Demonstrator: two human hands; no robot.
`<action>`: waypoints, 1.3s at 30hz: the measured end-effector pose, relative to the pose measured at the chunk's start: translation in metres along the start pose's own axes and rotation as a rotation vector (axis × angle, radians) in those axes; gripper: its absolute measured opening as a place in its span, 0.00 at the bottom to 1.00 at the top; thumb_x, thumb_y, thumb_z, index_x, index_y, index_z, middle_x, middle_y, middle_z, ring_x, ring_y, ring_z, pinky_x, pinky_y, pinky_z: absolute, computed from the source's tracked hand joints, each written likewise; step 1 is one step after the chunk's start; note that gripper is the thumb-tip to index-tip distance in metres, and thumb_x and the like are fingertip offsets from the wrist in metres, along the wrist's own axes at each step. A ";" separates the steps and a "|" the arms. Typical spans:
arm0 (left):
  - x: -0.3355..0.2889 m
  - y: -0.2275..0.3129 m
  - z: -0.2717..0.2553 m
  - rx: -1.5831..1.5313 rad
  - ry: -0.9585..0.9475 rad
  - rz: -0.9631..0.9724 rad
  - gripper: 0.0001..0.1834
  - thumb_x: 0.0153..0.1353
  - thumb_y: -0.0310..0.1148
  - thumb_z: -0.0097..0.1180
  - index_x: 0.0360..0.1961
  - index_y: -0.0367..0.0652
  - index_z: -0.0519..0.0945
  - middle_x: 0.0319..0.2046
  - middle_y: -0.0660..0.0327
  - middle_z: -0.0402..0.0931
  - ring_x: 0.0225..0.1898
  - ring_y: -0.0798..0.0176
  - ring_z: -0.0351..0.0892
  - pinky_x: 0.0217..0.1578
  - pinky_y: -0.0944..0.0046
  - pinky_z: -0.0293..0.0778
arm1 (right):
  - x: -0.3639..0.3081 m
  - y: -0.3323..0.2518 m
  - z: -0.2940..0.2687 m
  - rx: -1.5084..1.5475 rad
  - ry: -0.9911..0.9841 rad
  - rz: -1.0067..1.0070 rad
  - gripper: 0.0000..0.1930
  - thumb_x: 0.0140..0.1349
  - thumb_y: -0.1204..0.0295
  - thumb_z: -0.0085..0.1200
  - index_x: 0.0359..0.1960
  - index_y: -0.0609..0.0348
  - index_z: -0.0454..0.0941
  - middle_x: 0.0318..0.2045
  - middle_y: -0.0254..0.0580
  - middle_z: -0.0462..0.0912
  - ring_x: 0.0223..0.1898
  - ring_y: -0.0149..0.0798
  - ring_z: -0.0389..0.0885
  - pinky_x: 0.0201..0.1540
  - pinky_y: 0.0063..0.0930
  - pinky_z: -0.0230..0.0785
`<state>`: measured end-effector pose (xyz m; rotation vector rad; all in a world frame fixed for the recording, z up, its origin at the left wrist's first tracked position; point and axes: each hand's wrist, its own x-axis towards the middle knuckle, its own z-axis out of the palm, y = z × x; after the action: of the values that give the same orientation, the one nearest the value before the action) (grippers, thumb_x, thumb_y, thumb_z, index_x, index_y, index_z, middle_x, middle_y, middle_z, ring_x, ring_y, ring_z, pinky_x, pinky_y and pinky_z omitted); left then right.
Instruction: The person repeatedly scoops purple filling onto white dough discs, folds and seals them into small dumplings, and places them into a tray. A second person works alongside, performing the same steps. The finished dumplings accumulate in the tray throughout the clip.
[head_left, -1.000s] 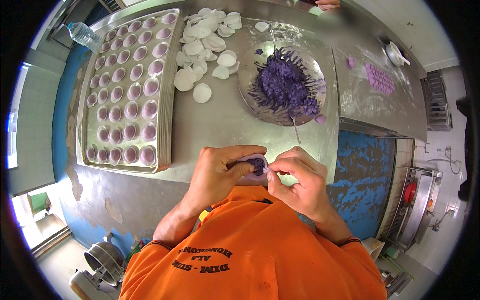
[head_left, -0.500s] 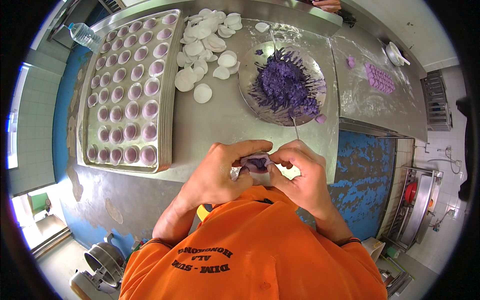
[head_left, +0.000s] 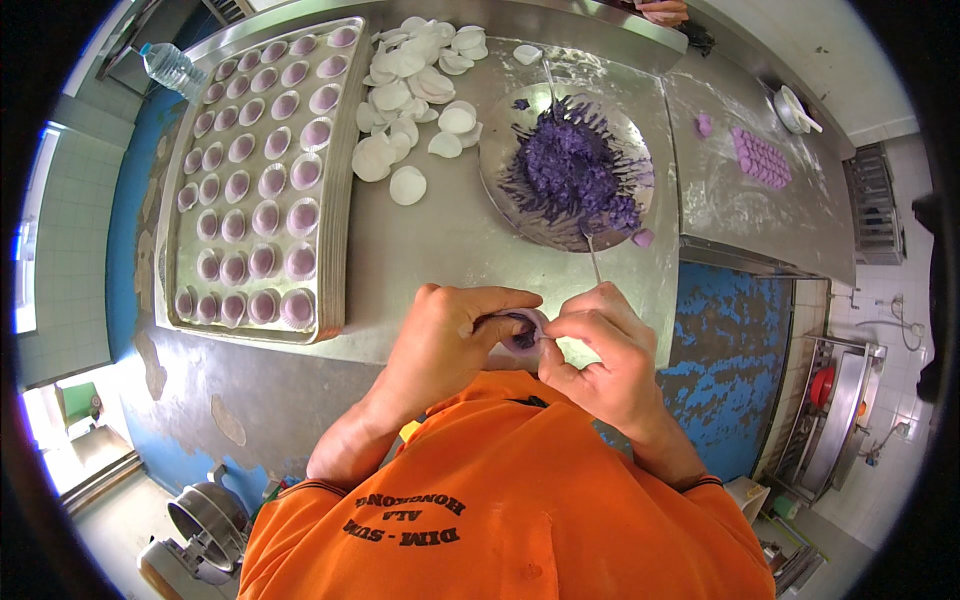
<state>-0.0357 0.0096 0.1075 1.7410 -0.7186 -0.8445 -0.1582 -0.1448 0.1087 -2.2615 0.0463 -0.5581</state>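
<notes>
Just in front of my orange shirt, a piece of pale purple dough (head_left: pixel 531 346) is cupped around dark purple filling. My left hand (head_left: pixel 437 338) curls about its left side, with the thumb reaching in at the filling. The fingertips of my right hand (head_left: pixel 606 345) pinch the dough's right edge. Beyond my hands, a round metal pan (head_left: pixel 497 185) holds a mound of dark purple mash (head_left: pixel 568 165). A spoon (head_left: pixel 596 262) rests in it, its handle toward me, and a small purple dough lump (head_left: pixel 643 238) sits by the rim.
At left, stacked metal trays (head_left: pixel 333 255) carry rows of purple buns (head_left: pixel 301 220) on paper. Loose white paper rounds (head_left: pixel 405 90) lie behind. On the right-hand table are pink-purple dough pieces (head_left: pixel 762 157) and a white bowl (head_left: pixel 791 112). Another person's hand (head_left: pixel 664 12) shows at the far edge.
The dough has turned in my fingers, and its opening now faces more toward me. My left thumb has moved in at the filling; my right fingers have drawn together at the edge.
</notes>
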 end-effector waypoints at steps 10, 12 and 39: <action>-0.002 0.002 0.003 0.240 -0.085 0.198 0.22 0.59 0.15 0.53 0.55 0.35 0.80 0.38 0.48 0.86 0.38 0.58 0.88 0.44 0.62 0.83 | 0.000 0.002 0.002 -0.019 0.028 0.113 0.10 0.47 0.83 0.66 0.31 0.63 0.80 0.31 0.41 0.79 0.33 0.41 0.78 0.33 0.31 0.73; 0.002 0.000 -0.004 0.119 -0.174 0.152 0.25 0.58 0.15 0.52 0.59 0.33 0.77 0.43 0.48 0.85 0.43 0.59 0.87 0.48 0.63 0.81 | 0.000 0.004 0.003 -0.007 0.063 0.144 0.09 0.46 0.84 0.67 0.29 0.63 0.81 0.29 0.41 0.80 0.31 0.39 0.78 0.32 0.29 0.72; 0.012 -0.007 0.010 0.216 -0.035 0.154 0.21 0.56 0.15 0.54 0.51 0.36 0.84 0.36 0.44 0.85 0.36 0.51 0.88 0.40 0.57 0.81 | -0.001 0.012 0.012 -0.062 0.062 -0.031 0.12 0.43 0.85 0.65 0.31 0.61 0.81 0.32 0.39 0.79 0.32 0.40 0.79 0.31 0.30 0.73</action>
<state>-0.0367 -0.0030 0.0963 1.8372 -0.9845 -0.7146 -0.1530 -0.1446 0.0926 -2.3079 0.0605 -0.6512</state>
